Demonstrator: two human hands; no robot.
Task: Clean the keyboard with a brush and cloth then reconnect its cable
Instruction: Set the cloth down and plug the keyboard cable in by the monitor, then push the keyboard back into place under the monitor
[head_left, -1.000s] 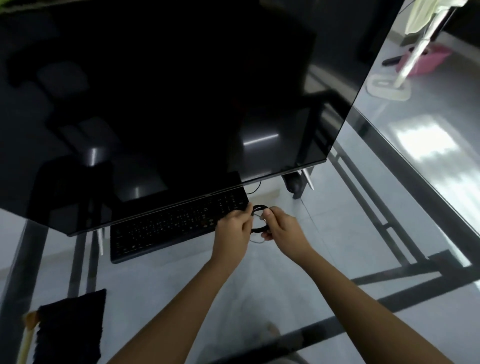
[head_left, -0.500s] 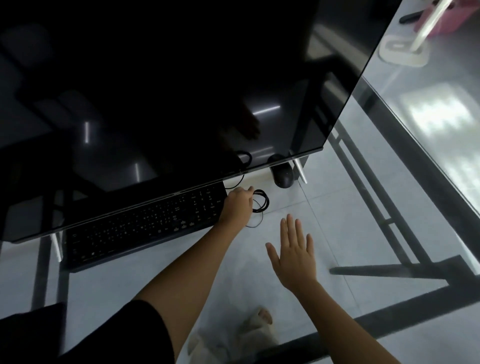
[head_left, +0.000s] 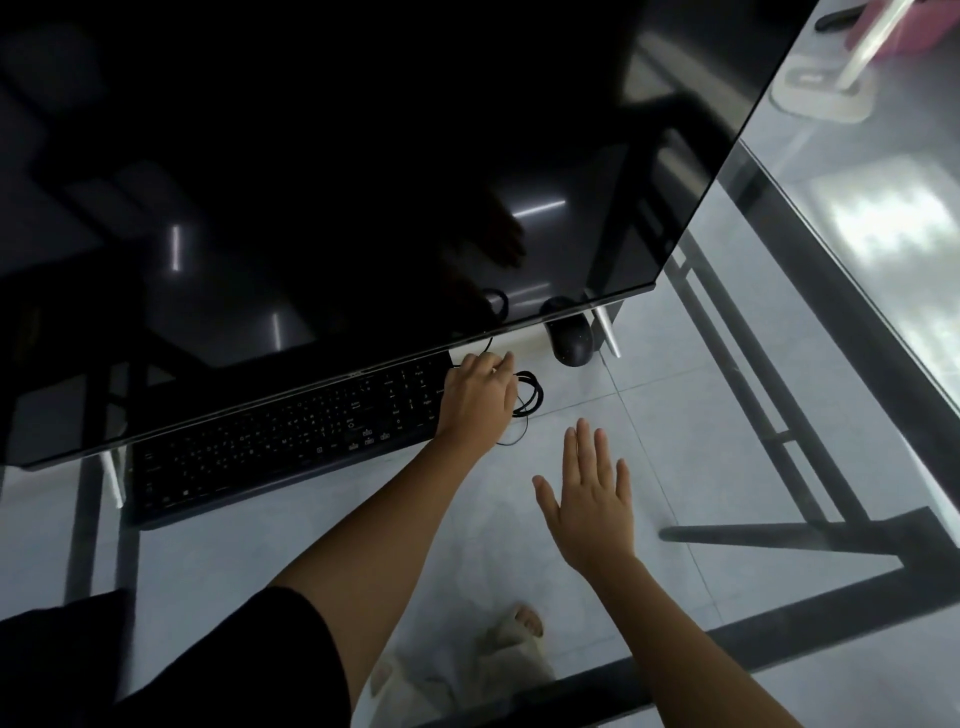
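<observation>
A black keyboard (head_left: 280, 441) lies on the glass desk, its far edge tucked under the big dark monitor (head_left: 337, 182). Its thin black cable (head_left: 530, 397) is coiled in loops just right of the keyboard. My left hand (head_left: 478, 400) rests at the keyboard's right end with its fingers curled over the coil; whether it grips the cable is hidden by the hand. My right hand (head_left: 589, 499) hovers flat with fingers spread, nearer to me and apart from the cable, holding nothing. No brush or cloth is in view.
A black mouse (head_left: 571, 340) sits beyond the coil beside the monitor's silver foot (head_left: 608, 332). The glass desk top (head_left: 857, 338) runs on to the right over a dark frame. My foot and light trouser leg (head_left: 498, 654) show through the glass.
One second ago both hands held the cable coil. My right hand has since let go and pulled back, open and flat; my left hand stays at the coil. The view has shifted.
</observation>
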